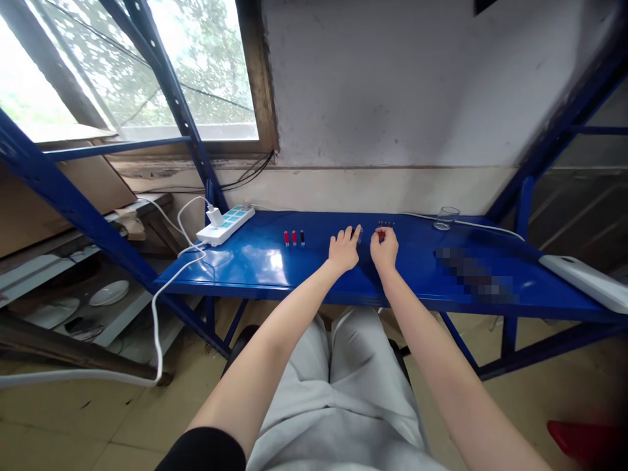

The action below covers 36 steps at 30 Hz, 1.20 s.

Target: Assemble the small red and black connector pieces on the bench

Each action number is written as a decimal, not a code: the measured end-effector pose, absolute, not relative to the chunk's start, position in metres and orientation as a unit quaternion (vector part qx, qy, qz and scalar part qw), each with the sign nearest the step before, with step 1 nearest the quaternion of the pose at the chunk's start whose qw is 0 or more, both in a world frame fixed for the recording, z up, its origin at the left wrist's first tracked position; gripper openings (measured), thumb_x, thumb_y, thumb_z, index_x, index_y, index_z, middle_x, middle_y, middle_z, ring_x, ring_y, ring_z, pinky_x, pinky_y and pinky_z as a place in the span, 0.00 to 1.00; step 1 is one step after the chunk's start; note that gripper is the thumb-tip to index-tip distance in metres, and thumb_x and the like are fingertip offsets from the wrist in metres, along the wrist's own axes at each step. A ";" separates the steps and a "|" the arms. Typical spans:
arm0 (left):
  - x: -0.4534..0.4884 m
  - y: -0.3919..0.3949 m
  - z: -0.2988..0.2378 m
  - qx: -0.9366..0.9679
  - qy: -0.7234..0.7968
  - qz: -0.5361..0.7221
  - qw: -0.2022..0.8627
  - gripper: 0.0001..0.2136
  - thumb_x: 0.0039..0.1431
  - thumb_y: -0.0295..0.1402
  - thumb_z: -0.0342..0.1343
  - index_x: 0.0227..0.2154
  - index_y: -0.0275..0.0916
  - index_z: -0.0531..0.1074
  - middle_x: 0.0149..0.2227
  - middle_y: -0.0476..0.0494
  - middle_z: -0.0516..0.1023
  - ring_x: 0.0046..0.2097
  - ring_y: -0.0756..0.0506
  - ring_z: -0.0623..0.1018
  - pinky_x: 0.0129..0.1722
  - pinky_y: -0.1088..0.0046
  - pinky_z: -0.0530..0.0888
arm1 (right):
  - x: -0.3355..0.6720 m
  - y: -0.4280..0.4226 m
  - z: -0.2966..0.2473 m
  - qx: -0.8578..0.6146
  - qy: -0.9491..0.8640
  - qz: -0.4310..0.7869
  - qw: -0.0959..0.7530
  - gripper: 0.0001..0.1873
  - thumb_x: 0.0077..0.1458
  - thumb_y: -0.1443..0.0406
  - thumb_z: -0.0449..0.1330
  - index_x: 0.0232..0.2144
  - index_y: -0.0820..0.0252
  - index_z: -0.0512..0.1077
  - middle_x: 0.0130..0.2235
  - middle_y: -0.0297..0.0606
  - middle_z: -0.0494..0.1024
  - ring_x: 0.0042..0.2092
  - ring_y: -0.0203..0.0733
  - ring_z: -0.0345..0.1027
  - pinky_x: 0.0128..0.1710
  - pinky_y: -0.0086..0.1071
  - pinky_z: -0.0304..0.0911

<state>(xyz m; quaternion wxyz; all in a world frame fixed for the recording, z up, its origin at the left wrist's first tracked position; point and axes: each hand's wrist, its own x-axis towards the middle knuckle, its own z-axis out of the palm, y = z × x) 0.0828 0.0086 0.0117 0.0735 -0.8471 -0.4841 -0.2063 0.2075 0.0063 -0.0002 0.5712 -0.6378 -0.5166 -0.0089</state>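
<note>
My left hand [344, 248] rests over the middle of the blue table [235, 261], its fingers stretched forward and somewhat apart. Beside its fingertips is a small dark, partly clear piece [360, 234], half covered by the fingers. Just to the right, my right hand [385, 248] is curled in a pinch; a dark reddish bit shows at its fingertips, too small to name. Behind that hand lie several tiny thin pieces [386, 224] in a row. To the left stand two small red cylinders [290, 238] and a black one [302, 238], side by side.
A white power strip [226, 225] with a plugged-in charger sits at the left end. On the right are a clear glass [446, 218], a blurred-out dark object [473, 275] and a white flat device [583, 282]. A white cable [481, 226] runs along the back.
</note>
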 end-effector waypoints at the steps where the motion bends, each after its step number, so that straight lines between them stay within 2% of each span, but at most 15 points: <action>1: 0.085 0.009 0.011 -0.844 -0.491 -0.202 0.075 0.28 0.57 0.27 0.40 0.62 0.39 0.47 0.61 0.38 0.55 0.57 0.37 0.59 0.51 0.56 0.61 | 0.207 0.007 -0.001 -0.659 -0.522 -0.010 0.541 0.10 0.50 0.67 0.48 0.35 0.62 0.66 0.36 0.42 0.72 0.37 0.41 0.64 0.41 0.36 0.56; 5: 0.090 0.010 0.007 -0.838 -0.511 -0.179 0.077 0.28 0.54 0.25 0.43 0.60 0.34 0.52 0.62 0.38 0.53 0.59 0.36 0.56 0.53 0.54 0.59 | 0.205 0.006 -0.003 -0.728 -0.530 0.002 0.435 0.11 0.47 0.68 0.49 0.33 0.61 0.69 0.40 0.44 0.72 0.44 0.47 0.62 0.42 0.39 0.53; 8: 0.089 0.010 0.007 -0.836 -0.506 -0.189 0.097 0.25 0.54 0.24 0.43 0.57 0.33 0.57 0.60 0.36 0.56 0.57 0.37 0.59 0.51 0.56 0.61 | 0.204 0.005 -0.003 -0.747 -0.539 0.016 0.390 0.11 0.46 0.68 0.51 0.32 0.60 0.70 0.39 0.43 0.73 0.45 0.48 0.61 0.42 0.40 0.52; 13: 0.081 0.014 0.010 -0.843 -0.474 -0.220 0.129 0.17 0.58 0.24 0.40 0.47 0.36 0.67 0.48 0.36 0.69 0.47 0.41 0.67 0.45 0.61 0.63 | 0.204 0.007 -0.002 -0.756 -0.562 0.014 0.336 0.12 0.47 0.65 0.53 0.34 0.59 0.72 0.40 0.41 0.74 0.45 0.48 0.61 0.42 0.40 0.53; 16: 0.073 0.020 0.011 -0.847 -0.466 -0.224 0.127 0.13 0.59 0.25 0.41 0.39 0.35 0.70 0.41 0.37 0.73 0.44 0.41 0.69 0.43 0.62 0.63 | 0.205 0.010 -0.003 -0.756 -0.580 0.009 0.305 0.13 0.49 0.61 0.54 0.35 0.59 0.73 0.41 0.42 0.73 0.45 0.49 0.61 0.42 0.40 0.53; 19: 0.061 0.023 0.011 -0.843 -0.467 -0.244 0.105 0.11 0.60 0.27 0.43 0.36 0.36 0.71 0.38 0.39 0.74 0.42 0.42 0.70 0.43 0.64 0.63 | 0.205 0.012 -0.004 -0.755 -0.594 0.007 0.278 0.15 0.51 0.58 0.53 0.36 0.59 0.74 0.42 0.43 0.73 0.46 0.49 0.62 0.43 0.41 0.53; 29: 0.030 0.006 0.006 -0.737 -0.458 -0.492 -0.065 0.08 0.57 0.35 0.52 0.34 0.38 0.73 0.32 0.46 0.76 0.36 0.48 0.72 0.38 0.72 0.69 | 0.204 0.022 -0.004 -0.767 -0.585 0.018 0.263 0.15 0.49 0.57 0.56 0.35 0.60 0.74 0.42 0.45 0.74 0.46 0.50 0.63 0.43 0.42 0.55; 36: 0.025 0.006 -0.001 -0.687 -0.452 -0.554 -0.130 0.07 0.54 0.36 0.54 0.31 0.38 0.73 0.31 0.45 0.76 0.33 0.49 0.74 0.36 0.72 0.71 | 0.203 0.034 -0.008 -0.768 -0.569 0.033 0.290 0.13 0.46 0.58 0.59 0.31 0.60 0.74 0.36 0.44 0.76 0.42 0.49 0.67 0.42 0.41 0.56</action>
